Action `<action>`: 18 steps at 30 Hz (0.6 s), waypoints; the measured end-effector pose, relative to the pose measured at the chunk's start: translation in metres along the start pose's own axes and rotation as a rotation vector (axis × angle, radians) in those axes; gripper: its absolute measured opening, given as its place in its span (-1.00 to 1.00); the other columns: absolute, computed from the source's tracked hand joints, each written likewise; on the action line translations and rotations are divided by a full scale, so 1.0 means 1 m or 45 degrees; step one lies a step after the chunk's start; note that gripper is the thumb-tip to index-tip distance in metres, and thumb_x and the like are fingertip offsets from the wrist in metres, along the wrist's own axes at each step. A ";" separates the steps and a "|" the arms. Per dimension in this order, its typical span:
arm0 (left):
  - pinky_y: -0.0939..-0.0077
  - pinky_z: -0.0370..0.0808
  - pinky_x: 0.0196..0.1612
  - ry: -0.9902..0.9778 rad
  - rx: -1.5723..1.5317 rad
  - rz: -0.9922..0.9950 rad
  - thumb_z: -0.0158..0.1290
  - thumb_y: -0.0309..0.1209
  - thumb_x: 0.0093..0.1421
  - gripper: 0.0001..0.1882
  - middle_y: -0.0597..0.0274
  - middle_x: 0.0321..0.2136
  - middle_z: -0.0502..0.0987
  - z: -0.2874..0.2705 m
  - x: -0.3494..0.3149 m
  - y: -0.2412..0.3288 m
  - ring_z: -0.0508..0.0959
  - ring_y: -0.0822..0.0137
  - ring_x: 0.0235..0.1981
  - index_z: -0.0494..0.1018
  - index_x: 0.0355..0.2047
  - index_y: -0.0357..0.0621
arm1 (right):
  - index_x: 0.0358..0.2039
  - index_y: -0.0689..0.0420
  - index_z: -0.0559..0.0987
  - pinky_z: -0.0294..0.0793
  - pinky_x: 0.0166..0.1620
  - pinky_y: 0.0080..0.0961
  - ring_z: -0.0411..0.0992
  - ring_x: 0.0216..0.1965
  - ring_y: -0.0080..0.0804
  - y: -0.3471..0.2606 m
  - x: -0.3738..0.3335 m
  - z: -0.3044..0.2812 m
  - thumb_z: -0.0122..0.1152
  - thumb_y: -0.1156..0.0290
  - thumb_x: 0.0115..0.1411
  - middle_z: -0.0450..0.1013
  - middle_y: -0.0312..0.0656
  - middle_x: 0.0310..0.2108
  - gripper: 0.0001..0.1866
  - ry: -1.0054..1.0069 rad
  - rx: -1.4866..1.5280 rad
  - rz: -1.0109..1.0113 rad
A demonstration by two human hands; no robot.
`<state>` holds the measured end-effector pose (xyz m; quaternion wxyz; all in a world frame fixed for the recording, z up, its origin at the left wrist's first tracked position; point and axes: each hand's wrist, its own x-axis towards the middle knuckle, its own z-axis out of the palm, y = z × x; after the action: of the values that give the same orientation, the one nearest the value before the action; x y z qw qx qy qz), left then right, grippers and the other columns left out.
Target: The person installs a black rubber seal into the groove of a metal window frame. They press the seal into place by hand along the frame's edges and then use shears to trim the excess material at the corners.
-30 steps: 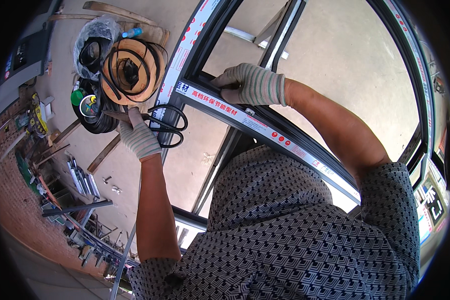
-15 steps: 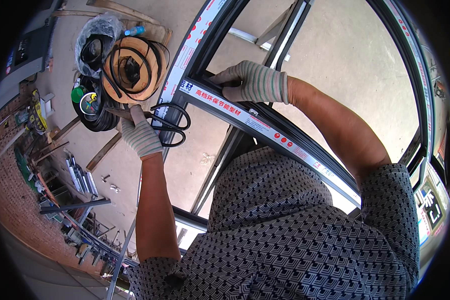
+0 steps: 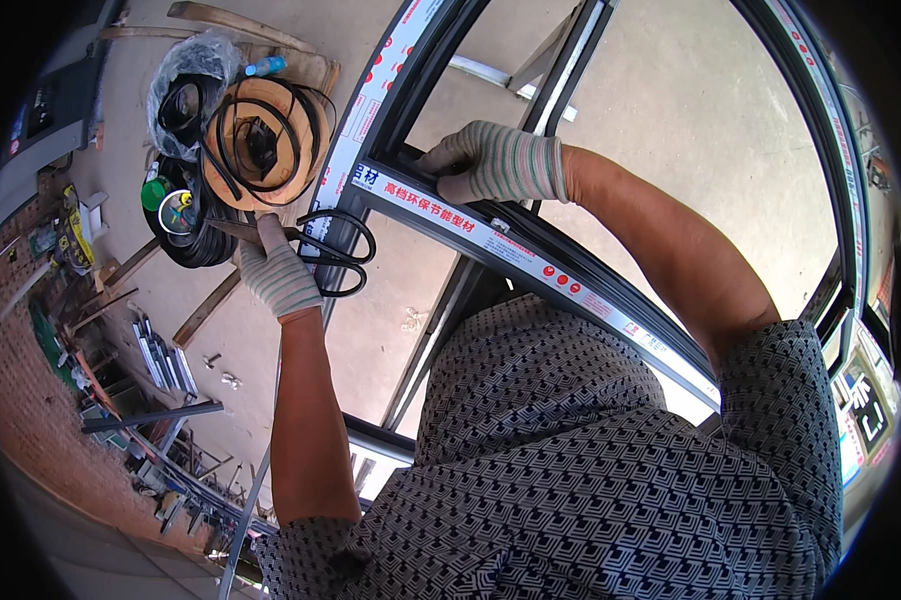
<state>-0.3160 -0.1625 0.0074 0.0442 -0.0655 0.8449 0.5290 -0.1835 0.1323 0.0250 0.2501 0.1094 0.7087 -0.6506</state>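
My left hand (image 3: 283,278), in a striped knit glove, is closed round the blades of a pair of black-handled scissors (image 3: 311,240), whose finger loops point right. Its fingers sit just below a wooden-faced spool wound with black strip (image 3: 306,160). My right hand (image 3: 501,163), gloved alike, rests on a dark metal window frame (image 3: 441,210) with printed protective film. Thumb and fingers pinch at the frame's inner channel, close to the corner. What lies between them is hidden by the glove and the dark channel.
Beside the spool lie a clear plastic bag (image 3: 161,105), a blue bottle (image 3: 266,66) and a black coil (image 3: 201,248). Metal profile pieces (image 3: 166,358) and wooden battens (image 3: 209,305) lie on the floor at left. Frame bars (image 3: 426,345) cross below my right arm.
My right hand has shifted slightly left along the frame, still pinching. The left hand and scissors have dipped a little. The whole view has moved slightly.
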 end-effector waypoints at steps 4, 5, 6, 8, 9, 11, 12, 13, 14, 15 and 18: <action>0.48 0.56 -0.10 0.020 -0.006 -0.009 0.17 -0.27 0.36 -0.58 0.11 -0.19 0.68 0.002 -0.002 0.002 0.63 0.34 -0.22 0.56 -0.01 -0.47 | 0.24 0.18 0.60 0.60 0.13 -0.40 0.64 -0.05 -0.27 -0.003 -0.004 -0.001 0.27 0.42 0.30 0.66 -0.02 0.03 -0.52 -0.008 -0.050 0.008; 0.49 0.56 -0.10 0.021 -0.002 -0.026 0.17 -0.27 0.36 -0.58 0.11 -0.19 0.68 0.000 -0.002 0.002 0.63 0.34 -0.22 0.57 -0.01 -0.47 | 0.24 0.17 0.60 0.60 0.12 -0.39 0.64 -0.05 -0.26 -0.002 -0.006 -0.001 0.25 0.42 0.31 0.66 -0.02 0.02 -0.52 -0.022 -0.108 0.004; 0.47 0.55 -0.11 0.010 0.017 -0.028 0.16 -0.22 0.37 -0.55 0.11 -0.20 0.66 -0.001 -0.002 0.001 0.60 0.34 -0.23 0.55 0.00 -0.46 | 0.24 0.17 0.60 0.61 0.12 -0.39 0.64 -0.05 -0.25 -0.001 -0.009 -0.002 0.24 0.43 0.32 0.66 -0.02 0.02 -0.53 -0.036 -0.166 0.001; 0.45 0.52 -0.13 -0.010 0.056 -0.037 0.15 -0.13 0.38 -0.49 0.12 -0.21 0.61 -0.003 -0.002 0.001 0.54 0.35 -0.25 0.53 0.00 -0.45 | 0.23 0.15 0.61 0.63 0.09 -0.36 0.64 -0.04 -0.20 -0.001 -0.020 -0.004 0.23 0.43 0.35 0.66 -0.02 0.01 -0.56 -0.061 -0.309 -0.004; 0.44 0.50 -0.13 -0.019 0.077 -0.042 0.14 -0.08 0.39 -0.46 0.12 -0.21 0.58 -0.003 -0.003 0.002 0.51 0.35 -0.27 0.51 0.01 -0.44 | 0.23 0.15 0.61 0.64 0.09 -0.35 0.64 -0.04 -0.20 0.001 -0.026 -0.005 0.24 0.43 0.35 0.66 -0.02 0.01 -0.57 -0.059 -0.327 -0.005; 0.42 0.50 -0.11 -0.029 0.053 -0.050 0.14 -0.10 0.37 -0.45 0.09 -0.20 0.60 -0.002 -0.001 0.001 0.53 0.34 -0.26 0.50 0.01 -0.47 | 0.22 0.14 0.62 0.65 0.09 -0.33 0.65 -0.02 -0.19 0.007 -0.041 -0.009 0.27 0.42 0.35 0.66 -0.03 0.01 -0.58 -0.053 -0.362 -0.007; 0.42 0.50 -0.11 -0.019 0.061 -0.045 0.14 -0.11 0.37 -0.45 0.09 -0.20 0.60 -0.003 0.002 -0.002 0.53 0.33 -0.25 0.50 0.02 -0.48 | 0.20 0.09 0.64 0.63 0.04 -0.38 0.66 -0.07 -0.26 0.017 -0.046 -0.009 0.24 0.42 0.37 0.69 -0.07 -0.05 -0.60 -0.032 -0.369 -0.058; 0.42 0.50 -0.10 -0.009 0.069 -0.040 0.15 -0.12 0.37 -0.45 0.08 -0.20 0.60 -0.004 0.003 -0.005 0.53 0.33 -0.25 0.49 0.03 -0.48 | 0.21 0.09 0.63 0.64 0.04 -0.38 0.65 -0.07 -0.26 0.025 -0.048 -0.007 0.25 0.42 0.37 0.69 -0.07 -0.05 -0.60 -0.013 -0.340 -0.064; 0.40 0.50 -0.07 -0.004 0.068 -0.047 0.15 -0.12 0.36 -0.44 0.07 -0.21 0.60 -0.004 0.002 -0.004 0.54 0.30 -0.23 0.49 0.05 -0.49 | 0.21 0.10 0.63 0.64 0.05 -0.37 0.65 -0.07 -0.25 0.031 -0.051 -0.005 0.25 0.42 0.37 0.69 -0.06 -0.05 -0.59 0.008 -0.311 -0.068; 0.46 0.47 -0.16 0.002 0.042 -0.035 0.16 -0.14 0.36 -0.48 0.13 -0.24 0.62 -0.003 0.001 -0.004 0.54 0.36 -0.28 0.53 0.02 -0.45 | 0.22 0.10 0.62 0.64 0.05 -0.37 0.65 -0.07 -0.25 0.035 -0.053 -0.003 0.25 0.42 0.37 0.69 -0.06 -0.05 -0.59 0.029 -0.282 -0.072; 0.57 0.41 -0.34 0.021 0.016 0.008 0.18 -0.18 0.37 -0.57 0.25 -0.31 0.64 -0.002 0.002 -0.005 0.52 0.48 -0.38 0.60 -0.03 -0.37 | 0.26 0.10 0.59 0.66 0.05 -0.38 0.65 -0.04 -0.25 0.041 -0.051 -0.001 0.26 0.45 0.36 0.68 -0.06 -0.03 -0.55 0.016 -0.275 -0.143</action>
<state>-0.3175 -0.1667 0.0034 0.0358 -0.0670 0.8488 0.5232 -0.1207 0.1475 0.0145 0.2190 0.0460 0.7813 -0.5827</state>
